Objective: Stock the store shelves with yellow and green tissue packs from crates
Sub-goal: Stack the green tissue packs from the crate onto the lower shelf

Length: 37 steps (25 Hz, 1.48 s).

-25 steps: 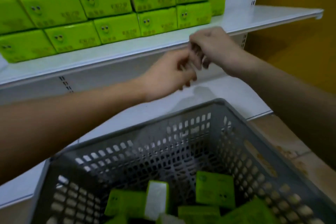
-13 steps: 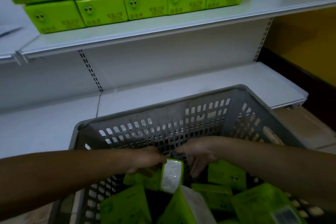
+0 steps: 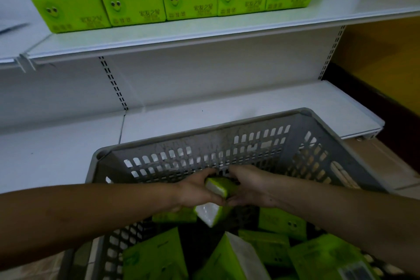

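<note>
Both hands dropped from the shelf (image 3: 204,36) into crate (image 3: 204,134), centre frame: left hand (image 3: 197,191) & right hand (image 3: 247,188) clasp one green pack (image 3: 219,185) btwn them, so next restock begins.

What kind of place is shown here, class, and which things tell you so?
Most likely a shop aisle: white slotted shelving, identical green tissue packs lined up on it, and a grey crate of more packs.

Shop, white shelving (image 3: 227,29), stacked tissue packs (image 3: 188,0)
</note>
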Each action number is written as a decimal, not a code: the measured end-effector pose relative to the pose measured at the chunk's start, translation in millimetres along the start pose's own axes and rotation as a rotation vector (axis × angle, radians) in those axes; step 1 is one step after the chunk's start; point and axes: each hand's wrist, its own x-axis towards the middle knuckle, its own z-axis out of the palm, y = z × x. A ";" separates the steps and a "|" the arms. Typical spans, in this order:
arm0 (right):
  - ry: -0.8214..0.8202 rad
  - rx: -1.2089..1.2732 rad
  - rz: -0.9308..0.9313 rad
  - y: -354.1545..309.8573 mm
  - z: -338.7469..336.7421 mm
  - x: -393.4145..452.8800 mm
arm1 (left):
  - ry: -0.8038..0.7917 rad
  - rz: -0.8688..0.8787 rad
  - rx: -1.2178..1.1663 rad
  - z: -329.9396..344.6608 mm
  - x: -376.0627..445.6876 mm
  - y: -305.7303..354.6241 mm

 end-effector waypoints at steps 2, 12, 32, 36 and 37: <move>0.027 0.001 -0.039 -8.9 -2.7 -4.9 | 0.037 -0.021 -0.015 1.3 -2.3 -1.9; 0.162 -0.398 -0.299 -38.4 -35.4 -3.7 | 0.033 -0.096 -0.215 0.7 -7.0 1.7; -0.272 -0.433 -0.520 -97.4 -87.9 -74.0 | -0.214 0.240 -0.460 -40.1 -27.9 102.8; -0.128 -0.292 -0.665 -125.0 -109.0 -92.9 | -0.125 0.338 -0.452 -56.7 -38.1 152.5; -0.100 -0.211 -0.692 -133.1 -116.4 -98.1 | -0.093 0.373 -0.462 -62.4 -41.0 169.9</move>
